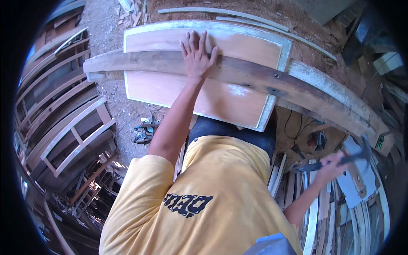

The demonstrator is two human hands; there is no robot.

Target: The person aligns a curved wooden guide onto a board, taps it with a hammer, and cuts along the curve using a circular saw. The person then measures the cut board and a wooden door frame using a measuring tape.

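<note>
My left hand (199, 59) lies flat with its fingers spread. Its palm rests across a long brown wooden plank (246, 72), and its fingertips reach over the plank's far edge onto a flat wooden panel (165, 89). The panel has pale, white-edged borders and lies under the plank. Out to the right, my right hand (331, 168) is closed round the dark handle of a hammer (355, 159). The hammer is held in the air, apart from the plank and panel, its head pointing right and slightly blurred.
Wooden frames (78, 134) lean in a stack at the left. Loose strips of wood (314, 212) lie at the lower right beside a white board (363, 182). A small green-and-black object (380, 142) sits near the plank's right end. Long thin battens (225, 16) lie on the ground beyond the panel.
</note>
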